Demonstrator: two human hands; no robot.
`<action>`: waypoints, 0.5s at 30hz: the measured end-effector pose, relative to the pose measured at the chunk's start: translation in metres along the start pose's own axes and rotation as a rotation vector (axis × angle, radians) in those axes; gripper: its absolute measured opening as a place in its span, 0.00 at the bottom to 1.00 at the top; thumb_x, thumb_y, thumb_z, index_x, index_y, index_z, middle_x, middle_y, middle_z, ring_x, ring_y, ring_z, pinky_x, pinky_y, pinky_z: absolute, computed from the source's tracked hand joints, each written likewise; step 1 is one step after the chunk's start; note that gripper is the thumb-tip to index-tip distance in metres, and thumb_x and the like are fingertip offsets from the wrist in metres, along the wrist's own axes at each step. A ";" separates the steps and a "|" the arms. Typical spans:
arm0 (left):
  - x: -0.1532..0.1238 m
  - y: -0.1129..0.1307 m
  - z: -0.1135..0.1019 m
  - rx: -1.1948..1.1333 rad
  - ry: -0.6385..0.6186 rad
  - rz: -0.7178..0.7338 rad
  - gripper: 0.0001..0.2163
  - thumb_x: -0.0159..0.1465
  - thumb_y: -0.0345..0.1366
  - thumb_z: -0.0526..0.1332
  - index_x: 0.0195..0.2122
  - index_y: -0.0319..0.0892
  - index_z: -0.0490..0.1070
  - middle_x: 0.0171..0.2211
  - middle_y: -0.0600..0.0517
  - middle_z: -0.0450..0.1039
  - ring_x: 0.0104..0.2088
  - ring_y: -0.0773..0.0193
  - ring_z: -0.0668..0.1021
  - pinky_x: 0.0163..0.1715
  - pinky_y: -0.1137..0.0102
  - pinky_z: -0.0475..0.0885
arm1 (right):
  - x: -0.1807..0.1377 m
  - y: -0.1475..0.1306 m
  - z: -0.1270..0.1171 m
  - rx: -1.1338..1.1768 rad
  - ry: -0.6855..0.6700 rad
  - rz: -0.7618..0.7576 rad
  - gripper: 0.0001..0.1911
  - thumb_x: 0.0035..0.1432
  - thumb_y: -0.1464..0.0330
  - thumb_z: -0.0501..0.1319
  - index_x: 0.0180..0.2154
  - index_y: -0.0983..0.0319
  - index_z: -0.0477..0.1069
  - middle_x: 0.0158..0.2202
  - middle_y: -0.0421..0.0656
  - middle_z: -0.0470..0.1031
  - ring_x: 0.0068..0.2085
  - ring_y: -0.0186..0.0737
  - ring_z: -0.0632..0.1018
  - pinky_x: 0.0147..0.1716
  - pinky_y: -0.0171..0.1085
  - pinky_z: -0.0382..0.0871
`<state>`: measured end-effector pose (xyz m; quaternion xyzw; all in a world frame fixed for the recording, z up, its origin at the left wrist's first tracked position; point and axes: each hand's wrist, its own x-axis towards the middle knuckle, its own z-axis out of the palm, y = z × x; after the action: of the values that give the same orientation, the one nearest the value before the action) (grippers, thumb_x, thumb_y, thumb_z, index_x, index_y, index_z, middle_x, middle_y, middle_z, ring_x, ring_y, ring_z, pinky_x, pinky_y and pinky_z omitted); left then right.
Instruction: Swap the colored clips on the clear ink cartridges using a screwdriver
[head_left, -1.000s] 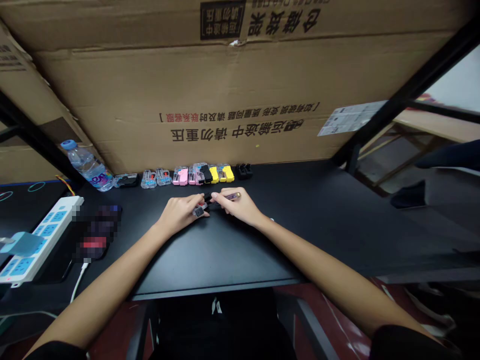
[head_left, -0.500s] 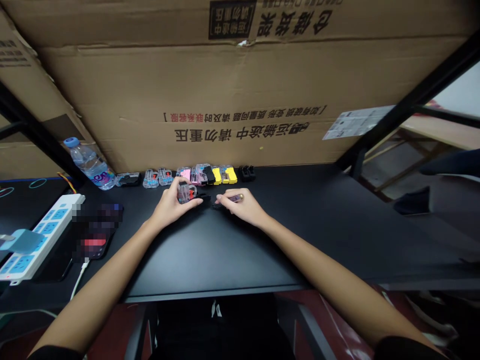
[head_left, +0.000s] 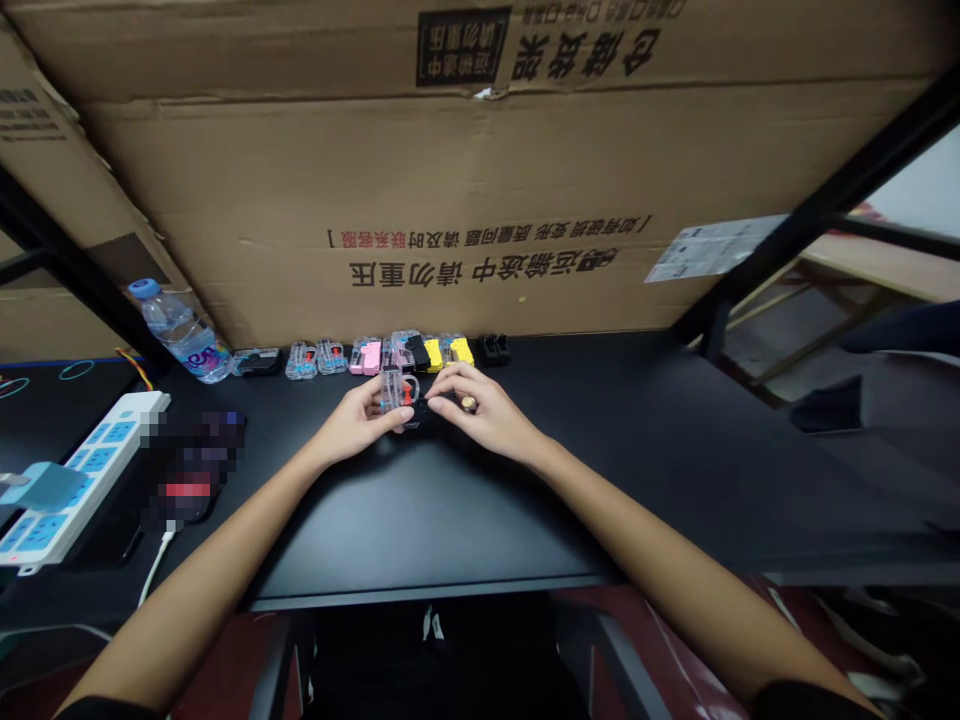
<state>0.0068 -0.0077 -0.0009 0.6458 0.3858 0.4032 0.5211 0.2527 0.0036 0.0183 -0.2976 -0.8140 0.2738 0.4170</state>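
My left hand [head_left: 358, 422] is closed around a small clear plastic device [head_left: 391, 390] with a red part inside and a black piece [head_left: 420, 411] at its right side. Fingers of my right hand [head_left: 484, 408] pinch at that black piece. The same hand also holds a slim, dark pen-shaped tool, whose gold round end [head_left: 469, 404] pokes out between the fingers; its tip is hidden. Behind the hands stands a row of similar small devices: two clear ones with red parts [head_left: 301, 360], a pink one [head_left: 366, 356], and yellow ones [head_left: 459, 350].
A black part [head_left: 493, 348] ends the row on the right. A cardboard sheet [head_left: 480, 180] walls off the back. To the left are a water bottle [head_left: 184, 330], a power strip [head_left: 82, 475] and a phone [head_left: 195, 470] on a white cable. The black table's front edge [head_left: 442, 592] lies nearest me.
My left hand has moved right with the clear device, which now stands more upright. My right hand has turned, its fingers closing in on the black piece, and the tool's shaft is now mostly hidden.
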 end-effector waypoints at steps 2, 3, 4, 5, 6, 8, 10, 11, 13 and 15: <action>0.000 0.002 0.002 -0.005 0.014 0.028 0.24 0.63 0.51 0.72 0.54 0.40 0.75 0.44 0.47 0.82 0.37 0.60 0.82 0.39 0.64 0.83 | -0.003 0.004 0.005 0.024 -0.029 -0.006 0.10 0.69 0.59 0.67 0.41 0.58 0.78 0.45 0.46 0.76 0.46 0.45 0.79 0.50 0.46 0.74; 0.000 0.003 0.003 0.005 0.027 0.045 0.23 0.64 0.51 0.72 0.52 0.40 0.75 0.43 0.47 0.81 0.37 0.61 0.82 0.38 0.65 0.83 | -0.004 0.007 0.007 0.042 -0.034 0.001 0.09 0.69 0.59 0.67 0.41 0.58 0.77 0.45 0.46 0.76 0.46 0.44 0.79 0.50 0.46 0.75; 0.000 0.003 0.004 0.027 0.040 0.065 0.22 0.65 0.51 0.71 0.50 0.40 0.76 0.42 0.48 0.81 0.36 0.61 0.81 0.37 0.67 0.82 | -0.005 0.009 0.008 0.061 -0.037 0.013 0.09 0.68 0.60 0.67 0.41 0.58 0.76 0.45 0.46 0.76 0.46 0.44 0.79 0.49 0.46 0.75; 0.000 0.003 0.004 0.058 0.053 0.087 0.20 0.66 0.52 0.69 0.49 0.40 0.76 0.41 0.48 0.81 0.36 0.62 0.81 0.37 0.68 0.81 | -0.005 0.011 0.010 0.078 -0.039 0.026 0.09 0.68 0.60 0.67 0.41 0.59 0.76 0.46 0.46 0.76 0.46 0.44 0.79 0.49 0.45 0.75; 0.000 0.003 0.005 0.095 0.067 0.108 0.19 0.67 0.51 0.68 0.49 0.40 0.76 0.40 0.49 0.80 0.35 0.62 0.79 0.36 0.68 0.79 | -0.006 0.013 0.011 0.090 -0.042 0.038 0.09 0.68 0.60 0.67 0.41 0.59 0.76 0.46 0.47 0.76 0.46 0.44 0.79 0.48 0.44 0.75; -0.001 0.002 0.005 0.169 0.098 0.144 0.18 0.70 0.51 0.64 0.50 0.40 0.76 0.37 0.50 0.79 0.32 0.64 0.77 0.34 0.69 0.77 | -0.006 0.015 0.013 0.101 -0.052 0.055 0.09 0.68 0.60 0.67 0.41 0.59 0.77 0.46 0.47 0.78 0.46 0.45 0.79 0.46 0.43 0.74; -0.001 0.001 0.005 0.231 0.132 0.161 0.18 0.73 0.50 0.62 0.52 0.41 0.75 0.35 0.52 0.77 0.29 0.65 0.75 0.34 0.69 0.74 | -0.005 0.017 0.014 0.098 -0.053 0.065 0.10 0.67 0.60 0.68 0.41 0.59 0.78 0.46 0.48 0.79 0.45 0.44 0.79 0.44 0.42 0.74; -0.001 0.000 0.005 0.254 0.147 0.165 0.18 0.73 0.50 0.61 0.53 0.41 0.74 0.34 0.52 0.77 0.29 0.65 0.74 0.34 0.69 0.74 | -0.005 0.017 0.014 0.092 -0.053 0.069 0.10 0.67 0.59 0.68 0.41 0.60 0.78 0.45 0.47 0.79 0.44 0.44 0.79 0.43 0.42 0.73; -0.001 -0.001 0.005 0.283 0.167 0.178 0.17 0.74 0.49 0.60 0.54 0.41 0.73 0.37 0.51 0.78 0.31 0.64 0.75 0.36 0.68 0.74 | -0.005 0.016 0.014 0.075 -0.050 0.075 0.11 0.67 0.59 0.68 0.41 0.60 0.79 0.45 0.48 0.80 0.43 0.44 0.79 0.41 0.41 0.72; -0.001 -0.003 0.005 0.303 0.172 0.201 0.17 0.74 0.48 0.60 0.54 0.41 0.72 0.42 0.49 0.80 0.34 0.63 0.78 0.39 0.67 0.75 | -0.005 0.014 0.014 0.049 -0.050 0.083 0.11 0.67 0.59 0.67 0.41 0.60 0.79 0.44 0.47 0.81 0.41 0.43 0.79 0.40 0.40 0.71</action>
<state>0.0111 -0.0099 -0.0045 0.7153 0.4187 0.4444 0.3401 0.2470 0.0068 -0.0007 -0.3138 -0.8042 0.3181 0.3919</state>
